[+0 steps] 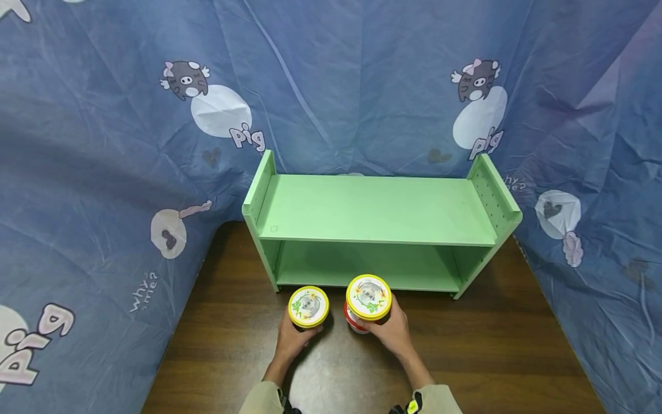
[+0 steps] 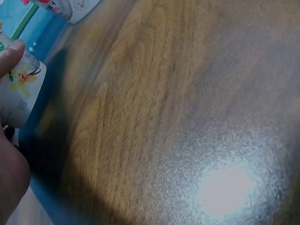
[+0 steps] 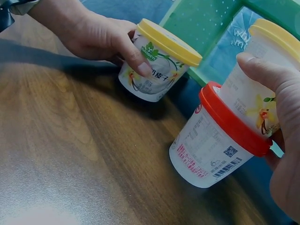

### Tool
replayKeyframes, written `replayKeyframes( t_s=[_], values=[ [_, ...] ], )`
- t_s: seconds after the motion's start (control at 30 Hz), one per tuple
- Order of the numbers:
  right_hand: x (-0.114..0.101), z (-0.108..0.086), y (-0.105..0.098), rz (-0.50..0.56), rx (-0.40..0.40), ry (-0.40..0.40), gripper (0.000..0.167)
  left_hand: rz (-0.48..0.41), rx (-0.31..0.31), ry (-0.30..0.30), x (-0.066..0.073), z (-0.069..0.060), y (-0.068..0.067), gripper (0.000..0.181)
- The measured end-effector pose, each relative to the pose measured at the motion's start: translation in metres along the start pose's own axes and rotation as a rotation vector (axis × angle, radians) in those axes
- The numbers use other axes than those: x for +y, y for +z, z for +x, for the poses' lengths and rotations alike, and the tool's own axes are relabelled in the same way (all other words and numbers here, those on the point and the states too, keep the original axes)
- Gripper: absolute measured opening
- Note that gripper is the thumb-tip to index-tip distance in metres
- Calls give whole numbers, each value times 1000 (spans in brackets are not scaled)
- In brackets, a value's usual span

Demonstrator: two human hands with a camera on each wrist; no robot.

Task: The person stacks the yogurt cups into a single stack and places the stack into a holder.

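Left tub: your left hand [image 1: 291, 338] grips a white, round, yellow-lidded tub [image 1: 308, 307] before the green two-tier shelf [image 1: 377, 210].
Right tub: your right hand [image 1: 395, 330] grips a matching yellow-lidded tub [image 1: 369, 296] on a white, round, red-lidded tub [image 3: 211, 145].
Contents: hidden under lids.

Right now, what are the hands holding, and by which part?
Left hand: one yellow-lidded tub, by its side wall. Right hand: the other yellow-lidded tub, also by its side wall.

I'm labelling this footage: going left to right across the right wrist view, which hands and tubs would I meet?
Left hand → the yellow-lidded tub in its grip → red-lidded tub → right hand. The second yellow-lidded tub overlaps the right hand, so I leave it out.
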State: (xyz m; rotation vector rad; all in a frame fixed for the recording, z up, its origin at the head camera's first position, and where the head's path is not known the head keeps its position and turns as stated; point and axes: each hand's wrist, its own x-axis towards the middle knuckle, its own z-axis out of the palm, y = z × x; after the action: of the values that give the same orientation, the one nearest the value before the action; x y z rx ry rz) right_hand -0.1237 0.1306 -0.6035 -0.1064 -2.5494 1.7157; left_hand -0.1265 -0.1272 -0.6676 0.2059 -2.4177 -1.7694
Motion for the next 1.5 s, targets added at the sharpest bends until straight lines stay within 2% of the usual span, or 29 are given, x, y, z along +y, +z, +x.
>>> replayKeyframes(
  t_s=[0.33, 0.6, 1.5],
  values=[
    [0, 0, 1, -6, 12, -25, 93, 27, 24, 30, 7, -1, 1, 95],
    [1, 0, 0, 10, 6, -13, 93, 27, 5, 18, 14, -1, -1, 97],
    [1, 0, 1, 9, 6, -5, 92, 20, 26, 130, 40, 1, -4, 97]
  ],
)
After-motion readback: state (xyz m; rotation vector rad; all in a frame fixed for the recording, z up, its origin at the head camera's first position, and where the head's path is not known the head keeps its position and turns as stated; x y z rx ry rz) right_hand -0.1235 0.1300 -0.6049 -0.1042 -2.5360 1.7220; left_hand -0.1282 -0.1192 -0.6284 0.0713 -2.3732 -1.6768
